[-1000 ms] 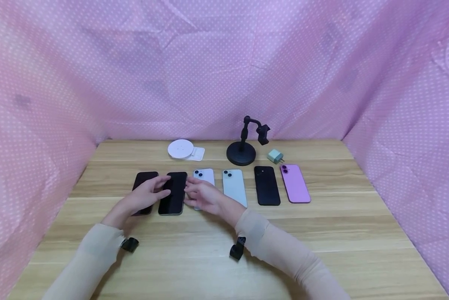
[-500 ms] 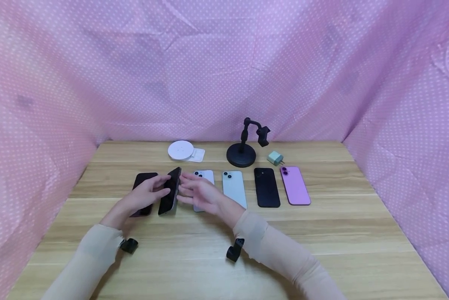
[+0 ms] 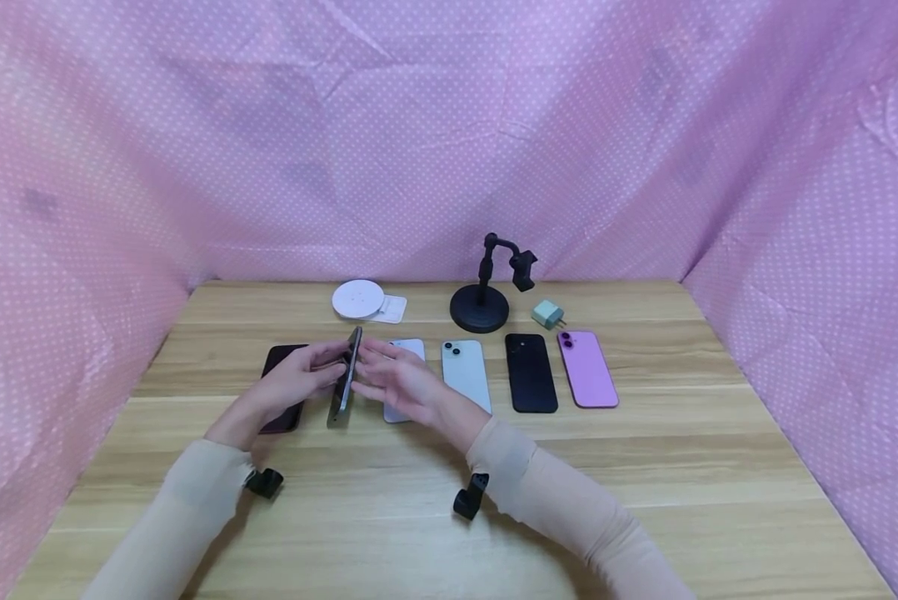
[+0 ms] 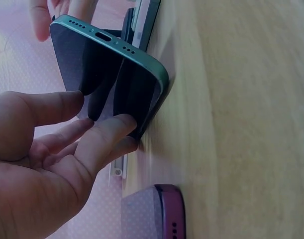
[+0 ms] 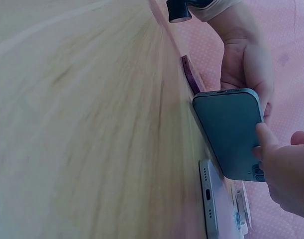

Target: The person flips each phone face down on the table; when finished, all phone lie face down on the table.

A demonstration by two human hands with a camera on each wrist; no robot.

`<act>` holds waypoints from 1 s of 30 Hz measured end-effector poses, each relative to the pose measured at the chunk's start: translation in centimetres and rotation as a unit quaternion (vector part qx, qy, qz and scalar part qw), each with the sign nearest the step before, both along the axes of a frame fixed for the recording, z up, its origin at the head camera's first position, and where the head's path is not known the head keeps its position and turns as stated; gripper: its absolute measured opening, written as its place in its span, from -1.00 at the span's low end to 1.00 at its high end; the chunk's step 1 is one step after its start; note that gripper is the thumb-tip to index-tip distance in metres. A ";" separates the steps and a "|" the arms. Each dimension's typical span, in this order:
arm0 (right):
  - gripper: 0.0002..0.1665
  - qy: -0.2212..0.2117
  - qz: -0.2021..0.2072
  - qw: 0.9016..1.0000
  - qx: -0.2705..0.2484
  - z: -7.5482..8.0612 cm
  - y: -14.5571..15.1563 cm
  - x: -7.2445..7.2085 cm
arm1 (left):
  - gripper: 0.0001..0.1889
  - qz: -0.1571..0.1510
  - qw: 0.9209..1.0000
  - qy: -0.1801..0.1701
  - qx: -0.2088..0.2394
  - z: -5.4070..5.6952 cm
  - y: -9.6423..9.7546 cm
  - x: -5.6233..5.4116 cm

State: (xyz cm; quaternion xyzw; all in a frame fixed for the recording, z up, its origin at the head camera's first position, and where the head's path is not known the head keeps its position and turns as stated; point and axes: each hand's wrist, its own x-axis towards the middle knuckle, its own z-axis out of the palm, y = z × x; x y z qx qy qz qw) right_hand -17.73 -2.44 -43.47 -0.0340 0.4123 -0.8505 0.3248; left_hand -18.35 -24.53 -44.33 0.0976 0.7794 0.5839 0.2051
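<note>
A smartphone [image 3: 344, 392] with a dark screen and greenish frame stands tilted up on its long edge between both hands. My left hand [image 3: 287, 387] rests thumb and fingertips on its screen; the left wrist view shows their reflections in the glass. On the other side, my right hand [image 3: 411, 387] touches the phone's back and raised edge near the camera lenses, fingers extended. Below my left hand lies another dark smartphone with a plum-coloured edge [image 4: 174, 214], partly covered. A pale lilac smartphone [image 3: 413, 345] lies under my right hand, also partly hidden.
Rightward in the row lie a pale mint smartphone [image 3: 464, 375], a black smartphone [image 3: 531, 375] and a pink-purple smartphone [image 3: 589, 371]. Behind them stand a white round charging pad [image 3: 357, 298], a black phone stand [image 3: 480, 310] and a green plug adapter [image 3: 547, 313]. Pink dotted cloth surrounds the table.
One second ago the smartphone lay flat, screen up. Its right edge has risen until it stands nearly upright, and my right hand has shifted slightly left with it.
</note>
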 end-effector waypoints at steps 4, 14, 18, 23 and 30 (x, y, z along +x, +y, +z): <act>-0.22 0.004 0.007 1.000 0.002 -0.1 0.1 -0.1 | -0.42 0.002 1.000 -0.007 0.007 0.2 0.1 -0.1; -0.26 0.044 0.025 0.998 0.031 -0.6 0.0 -0.3 | -0.41 0.008 0.999 -0.031 0.030 0.8 0.2 0.0; -0.28 0.062 0.034 0.996 0.052 -0.9 -0.1 -0.4 | -0.41 0.011 0.999 -0.033 0.031 1.0 0.2 0.2; -0.29 0.078 0.052 0.993 0.072 -1.1 -0.2 -0.5 | -0.41 0.019 0.999 -0.031 0.025 1.1 0.1 0.5; -0.31 0.091 0.065 0.988 0.102 -1.0 -0.4 -0.7 | -0.39 0.021 0.999 -0.028 0.032 0.9 0.0 0.3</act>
